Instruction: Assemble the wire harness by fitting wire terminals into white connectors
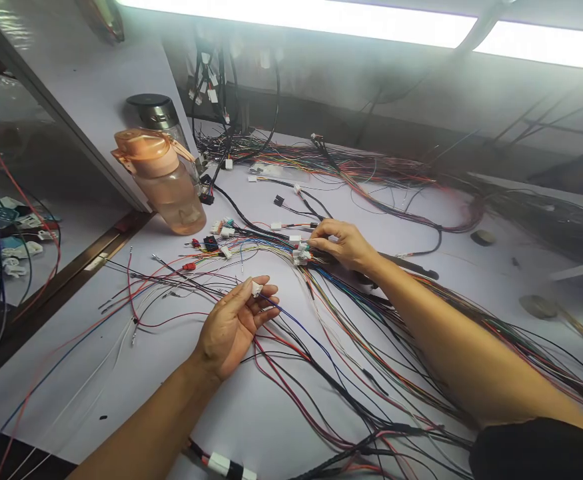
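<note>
My left hand [236,323] is palm up over the table, thumb and fingers pinching a small white connector [256,289]. A blue wire [304,327] runs from that connector toward the lower right. Farther back, my right hand [341,243] is closed at the fingertips by the wire bundle, beside white connectors [301,254]. What its fingertips hold, if anything, is too small and partly hidden. Left of it, the wiring harness [256,233] ends in several white, black and red connectors. Loose wires with bare terminals [156,258] lie left of my left hand.
A peach water bottle [164,183] stands at the back left, with a dark-lidded bottle [152,110] behind it. More wire bundles [371,167] stretch across the back. Tape rolls [538,307] lie at right. Harnesses hang [211,73] at the back; a white connector [226,465] sits at the front edge.
</note>
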Demonstrator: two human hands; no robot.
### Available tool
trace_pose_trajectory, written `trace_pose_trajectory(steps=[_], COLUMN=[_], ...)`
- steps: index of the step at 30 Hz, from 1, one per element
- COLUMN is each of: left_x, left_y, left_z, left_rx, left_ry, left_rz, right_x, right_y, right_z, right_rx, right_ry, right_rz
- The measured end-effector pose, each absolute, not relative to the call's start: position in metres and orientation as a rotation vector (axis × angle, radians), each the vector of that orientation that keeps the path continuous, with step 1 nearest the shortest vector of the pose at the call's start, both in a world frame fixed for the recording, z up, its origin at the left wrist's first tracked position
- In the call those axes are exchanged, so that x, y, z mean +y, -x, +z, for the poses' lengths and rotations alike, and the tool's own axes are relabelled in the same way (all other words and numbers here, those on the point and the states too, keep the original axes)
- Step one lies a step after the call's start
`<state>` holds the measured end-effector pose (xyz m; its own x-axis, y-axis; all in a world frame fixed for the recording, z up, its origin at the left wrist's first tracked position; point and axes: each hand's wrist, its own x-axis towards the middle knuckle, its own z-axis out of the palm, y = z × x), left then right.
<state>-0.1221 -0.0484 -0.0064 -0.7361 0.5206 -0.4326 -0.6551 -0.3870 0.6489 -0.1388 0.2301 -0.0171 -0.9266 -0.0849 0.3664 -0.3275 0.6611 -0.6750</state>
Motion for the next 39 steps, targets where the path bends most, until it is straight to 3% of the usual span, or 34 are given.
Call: trace_pose_trajectory(steps=[10, 16, 27, 39], left_x=[-0.047, -0.046, -0.046, -0.045], left_y=[0.124, 0.125, 0.124, 0.124], left_z=[-0.005, -0.005, -0.005, -0.007], left_rx=[1.169, 1.18, 1.167, 1.12], left_ry=[0.233, 0.235, 0.247, 0.205], left_rz=[2.114, 2.103, 2.111, 2.136], right_x=[0.219, 0.216, 0.217, 0.217], right_y=[0.138, 0.146, 0.152, 0.157], right_z=[-0.016, -0.01, -0.011, -0.017], right_rx=[-2.551, -2.59, -2.507, -2.541], right_ry=[-0.177, 0.102, 0.118, 0.217], right_rz=[1.137, 1.331, 1.529, 1.318])
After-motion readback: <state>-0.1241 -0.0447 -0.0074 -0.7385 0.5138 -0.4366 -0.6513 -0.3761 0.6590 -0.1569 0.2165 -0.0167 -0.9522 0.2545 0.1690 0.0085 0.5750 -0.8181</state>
